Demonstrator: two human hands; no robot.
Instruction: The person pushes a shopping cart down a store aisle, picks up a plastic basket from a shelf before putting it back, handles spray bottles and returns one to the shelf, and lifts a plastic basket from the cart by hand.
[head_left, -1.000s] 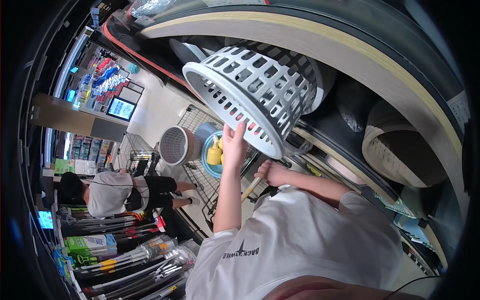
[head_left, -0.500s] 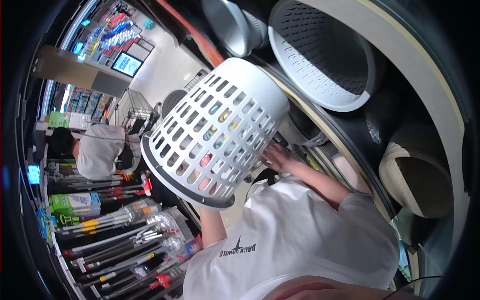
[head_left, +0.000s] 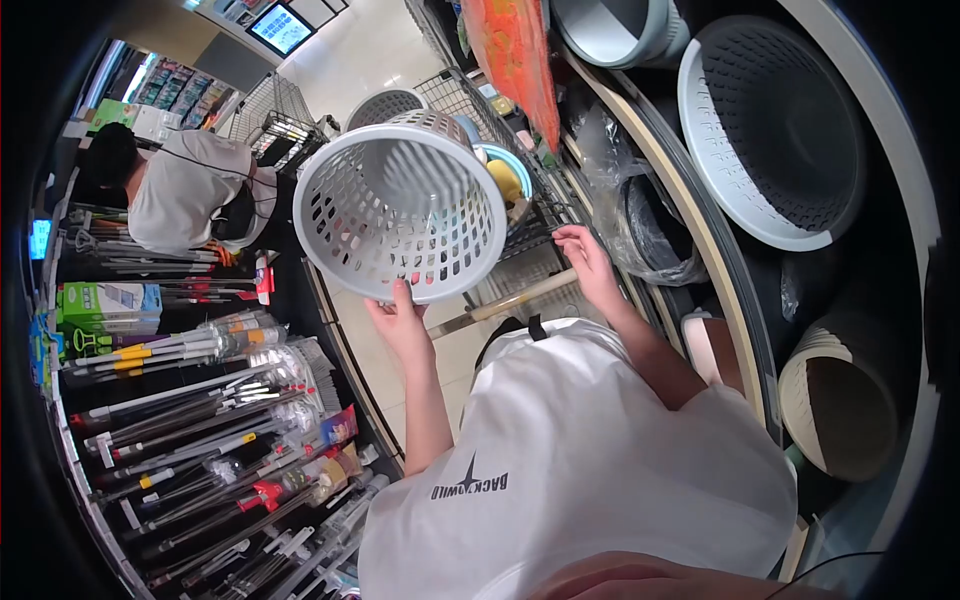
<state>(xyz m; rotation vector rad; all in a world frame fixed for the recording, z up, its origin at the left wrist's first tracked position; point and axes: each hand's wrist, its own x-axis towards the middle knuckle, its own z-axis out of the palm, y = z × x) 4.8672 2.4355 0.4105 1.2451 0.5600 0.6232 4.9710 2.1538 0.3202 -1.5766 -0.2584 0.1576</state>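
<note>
A light grey plastic laundry basket (head_left: 345, 185) with rows of slots hangs tilted in front of me, its mouth facing me. My left hand (head_left: 400, 325) grips the near bottom part of its rim, thumb inside. Beyond and under the basket stands a wire shopping cart (head_left: 455, 95) holding a grey round basket (head_left: 388, 100) and a blue-rimmed container with a yellow item (head_left: 504, 180). To the right of the held basket, my right hand (head_left: 590, 268) is open above the cart's handle (head_left: 515, 298) side, touching nothing that I can make out.
Shelves on the right hold a dark grey basket (head_left: 700, 150), a pale bucket (head_left: 610, 35) and a beige bin (head_left: 800, 380). On the left are racks of mops and poles (head_left: 200, 400). A person in a white shirt (head_left: 190, 190) bends over beside another cart (head_left: 265, 110).
The basket has swung from base-up to mouth towards me and sits farther off, over the cart. My right hand has come away from its side. My view has shifted.
</note>
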